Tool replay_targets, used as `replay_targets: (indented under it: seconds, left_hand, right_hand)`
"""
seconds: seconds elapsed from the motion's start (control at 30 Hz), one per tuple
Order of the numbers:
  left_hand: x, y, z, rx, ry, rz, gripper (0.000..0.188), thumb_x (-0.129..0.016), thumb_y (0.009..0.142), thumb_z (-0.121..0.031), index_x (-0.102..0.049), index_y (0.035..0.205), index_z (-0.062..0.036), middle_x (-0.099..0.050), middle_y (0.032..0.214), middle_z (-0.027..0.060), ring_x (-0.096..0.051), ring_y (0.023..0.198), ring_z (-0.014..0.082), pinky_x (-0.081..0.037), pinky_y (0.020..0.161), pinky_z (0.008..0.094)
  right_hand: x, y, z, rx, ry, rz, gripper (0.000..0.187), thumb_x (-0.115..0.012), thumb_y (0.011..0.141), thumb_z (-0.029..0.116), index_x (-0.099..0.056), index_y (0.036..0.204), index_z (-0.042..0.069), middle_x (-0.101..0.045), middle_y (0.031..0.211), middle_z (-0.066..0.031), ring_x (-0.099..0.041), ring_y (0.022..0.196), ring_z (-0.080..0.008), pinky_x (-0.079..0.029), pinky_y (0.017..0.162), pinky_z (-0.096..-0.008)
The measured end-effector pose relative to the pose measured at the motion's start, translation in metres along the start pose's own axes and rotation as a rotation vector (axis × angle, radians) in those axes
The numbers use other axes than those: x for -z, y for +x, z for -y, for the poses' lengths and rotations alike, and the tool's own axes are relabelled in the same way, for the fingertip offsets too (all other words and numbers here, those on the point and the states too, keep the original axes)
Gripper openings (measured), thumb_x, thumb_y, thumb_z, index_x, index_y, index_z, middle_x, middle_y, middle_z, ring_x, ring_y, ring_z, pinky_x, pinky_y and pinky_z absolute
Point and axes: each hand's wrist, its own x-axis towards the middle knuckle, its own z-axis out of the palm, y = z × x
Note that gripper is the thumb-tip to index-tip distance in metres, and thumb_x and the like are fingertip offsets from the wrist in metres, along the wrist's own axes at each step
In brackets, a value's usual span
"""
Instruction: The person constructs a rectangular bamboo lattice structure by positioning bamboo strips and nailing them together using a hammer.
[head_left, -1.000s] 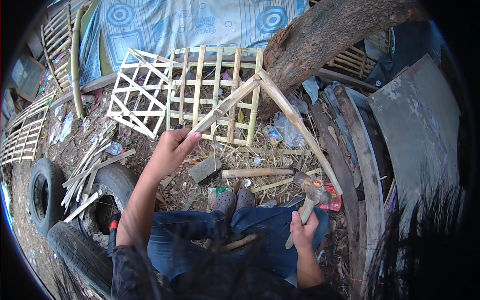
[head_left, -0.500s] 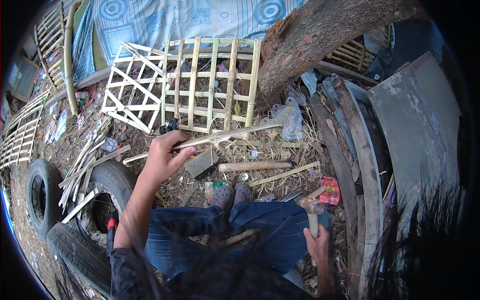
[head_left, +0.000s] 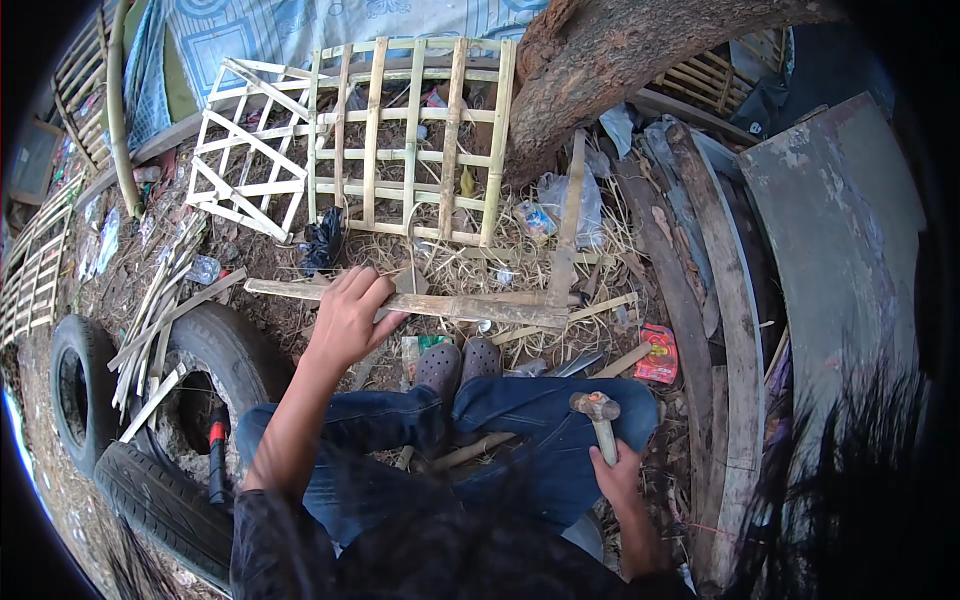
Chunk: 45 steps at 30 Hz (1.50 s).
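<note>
My left hand (head_left: 352, 312) grips a flat bamboo strip (head_left: 480, 308) that lies crosswise in front of my knees. At its right end a second bamboo strip (head_left: 570, 205) meets it and points away from me, forming a corner; how they are fastened is too small to tell. My right hand (head_left: 617, 470) is closed round the handle of a hammer (head_left: 597, 408), held head up over my right thigh. Below the crosswise strip are my feet in grey clogs (head_left: 438, 368). A bamboo piece on the ground is mostly hidden behind the strip.
Bamboo lattice panels (head_left: 412, 155) lie ahead on straw-strewn ground. At left are old tyres (head_left: 225, 345), a bundle of bamboo slats (head_left: 160, 310) and a red-and-black handled tool (head_left: 217, 455). A tree trunk (head_left: 640, 70), weathered planks (head_left: 735, 330) and a grey board (head_left: 840, 240) stand right.
My left hand has tilted the bamboo strip flat and brought it lower, so the second strip now shows beyond its right end. The hammer has shifted slightly left with my right hand.
</note>
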Motion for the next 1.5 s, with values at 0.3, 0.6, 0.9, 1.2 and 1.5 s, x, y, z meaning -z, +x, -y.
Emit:
replay_targets:
  seconds: [0.3, 0.6, 0.9, 1.2, 1.5]
  left_hand:
    - [-0.016, 0.004, -0.014, -0.019, -0.086, 0.055, 0.029, -0.068, 0.076, -0.023, -0.054, 0.09, -0.0015, -0.052, 0.083, 0.0136, -0.053, 0.079, 0.0349, -0.044, 0.068, 0.0434]
    - [-0.031, -0.001, -0.008, 0.457, -0.444, -0.065, 0.025, -0.058, 0.093, -0.019, -0.053, 0.08, 0.0028, -0.052, 0.062, 0.0105, -0.053, 0.056, 0.0239, -0.042, 0.055, 0.0354]
    - [-0.038, 0.019, 0.001, 0.852, -1.359, 0.021, 0.041, -0.039, 0.103, -0.038, -0.05, 0.079, -0.0064, -0.028, 0.054, -0.0076, -0.024, 0.043, 0.0023, -0.019, 0.039, 0.0208]
    - [-0.046, 0.021, 0.038, 0.983, -1.445, 0.14, 0.042, -0.038, 0.102, -0.043, -0.051, 0.084, -0.0081, -0.03, 0.055, -0.0047, -0.025, 0.042, 0.0054, -0.021, 0.037, 0.0213]
    - [-0.062, 0.004, 0.05, 1.104, -1.366, 0.256, 0.04, -0.04, 0.101, -0.044, -0.048, 0.08, -0.0108, -0.026, 0.054, -0.0074, -0.02, 0.042, 0.0048, -0.019, 0.038, 0.0223]
  right_hand:
    - [0.002, 0.004, 0.0, 0.068, -0.033, -0.048, 0.027, -0.073, 0.077, 0.012, -0.051, 0.067, 0.0, -0.05, 0.054, -0.0094, -0.047, 0.049, -0.0147, -0.039, 0.05, -0.0348]
    - [-0.001, 0.005, -0.014, 0.005, -0.105, -0.03, 0.023, -0.072, 0.075, 0.016, -0.056, 0.072, 0.0, -0.058, 0.06, -0.0184, -0.06, 0.059, -0.0395, -0.046, 0.055, -0.0406]
    - [0.0, 0.005, -0.012, 0.006, -0.055, -0.009, 0.02, -0.069, 0.075, 0.013, -0.055, 0.072, -0.001, -0.058, 0.06, -0.0199, -0.06, 0.061, -0.0408, -0.046, 0.054, -0.0414]
    - [0.0, 0.007, -0.01, -0.008, -0.073, 0.007, 0.022, -0.069, 0.075, 0.013, -0.055, 0.073, -0.003, -0.059, 0.063, -0.022, -0.06, 0.062, -0.0422, -0.046, 0.055, -0.0421]
    - [0.003, 0.01, 0.002, -0.029, -0.084, 0.016, 0.023, -0.07, 0.075, 0.014, -0.054, 0.072, -0.002, -0.057, 0.061, -0.021, -0.06, 0.06, -0.0408, -0.046, 0.054, -0.041]
